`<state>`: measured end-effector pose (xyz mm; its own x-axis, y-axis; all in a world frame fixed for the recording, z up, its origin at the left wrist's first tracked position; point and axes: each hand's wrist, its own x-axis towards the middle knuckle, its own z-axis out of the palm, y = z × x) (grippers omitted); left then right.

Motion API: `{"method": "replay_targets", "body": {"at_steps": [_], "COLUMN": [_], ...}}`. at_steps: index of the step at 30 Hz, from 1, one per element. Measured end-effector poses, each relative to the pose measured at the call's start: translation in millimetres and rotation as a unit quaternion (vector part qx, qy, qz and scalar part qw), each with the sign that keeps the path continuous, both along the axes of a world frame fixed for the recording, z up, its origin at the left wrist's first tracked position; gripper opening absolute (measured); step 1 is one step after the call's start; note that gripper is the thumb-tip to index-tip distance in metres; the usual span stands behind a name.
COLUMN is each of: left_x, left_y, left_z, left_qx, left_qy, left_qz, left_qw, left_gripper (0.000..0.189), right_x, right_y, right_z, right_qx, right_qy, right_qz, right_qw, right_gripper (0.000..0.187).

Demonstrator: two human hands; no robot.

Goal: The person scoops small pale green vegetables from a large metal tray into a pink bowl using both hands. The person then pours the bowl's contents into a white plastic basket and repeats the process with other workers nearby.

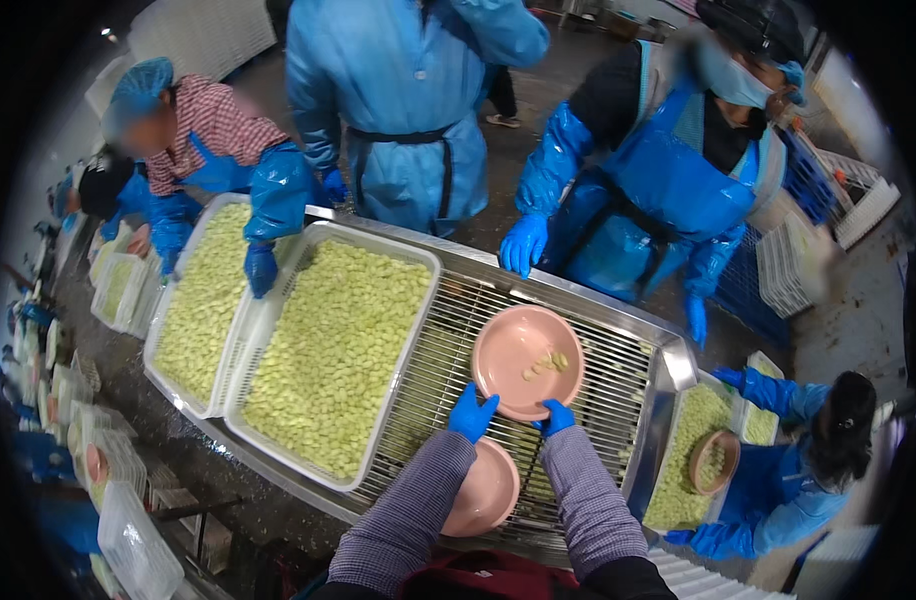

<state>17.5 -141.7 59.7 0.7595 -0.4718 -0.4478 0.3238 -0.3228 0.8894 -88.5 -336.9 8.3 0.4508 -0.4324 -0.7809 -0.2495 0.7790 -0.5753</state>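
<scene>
A round pink plastic bowl (521, 337) is over the metal slatted grate (458, 300), with a few pale green shelled beans (545, 365) in it. My left hand (473, 415), in a blue glove, holds its near left rim, thumb and index finger spread at the edge. On the near right side, my right hand (557, 418), also blue-gloved, has the thumb over the rim and the fingers partly hidden below. Beneath my forearms a second pink bowl (488, 487) rests on the grate, partly covered by my left sleeve.
Left of the bowls, two white perforated crates (368, 465) (165, 382) are full of beans. A co-worker's gloved hand (260, 270) reaches over them. Another person's hand (524, 244) touches the steel table edge (593, 289). At right, a bean-filled crate (687, 450) carries a bowl (714, 461).
</scene>
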Motion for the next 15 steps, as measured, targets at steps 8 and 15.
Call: {"method": "replay_targets", "body": {"at_steps": [8,15], "left_x": [-59,-72], "left_y": [153,169], "left_z": [48,19], "left_qx": [0.425,0.328], "left_qy": [-0.371,-0.376], "left_qz": [-0.035,-0.116], "left_qw": [0.825,0.859], "left_gripper": [0.082,0.08], "right_x": [29,-53], "right_y": [-23,-22], "right_z": [-40,-31], "right_qx": [0.027,-0.12], "right_qy": [-0.137,-0.05], "right_qz": [-0.16,0.136], "right_qw": [0.977,0.982], "right_gripper": [0.058,0.083]}}
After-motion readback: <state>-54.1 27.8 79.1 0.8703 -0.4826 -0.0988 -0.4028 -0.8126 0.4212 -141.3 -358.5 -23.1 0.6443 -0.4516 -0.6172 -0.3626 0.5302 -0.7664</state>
